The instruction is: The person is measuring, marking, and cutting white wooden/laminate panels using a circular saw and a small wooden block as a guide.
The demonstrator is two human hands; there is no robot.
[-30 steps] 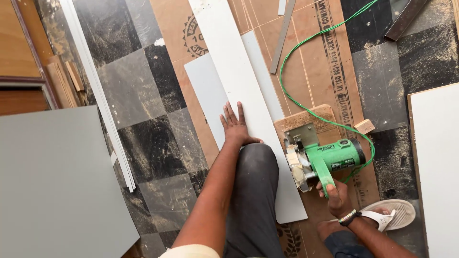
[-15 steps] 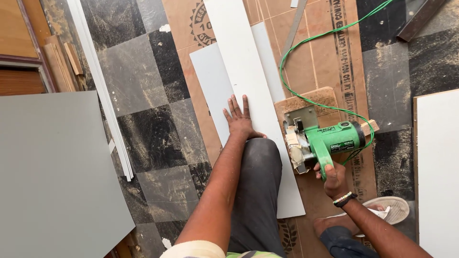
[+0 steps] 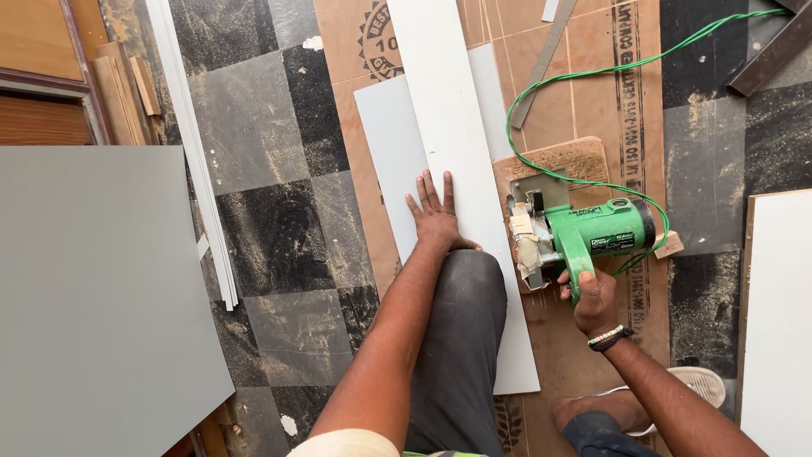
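Pressing flat with fingers spread, the left hand (image 3: 436,213) is laid on a long white strip (image 3: 461,161), whose long axis runs away from the person over a white panel (image 3: 391,144). Just right, the green circular saw (image 3: 584,239) is gripped by the right hand (image 3: 594,298), its body lying crosswise, blade end toward the strip.

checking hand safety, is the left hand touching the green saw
No, the left hand lies flat on the white board, apart from the green saw, which the right hand grips.
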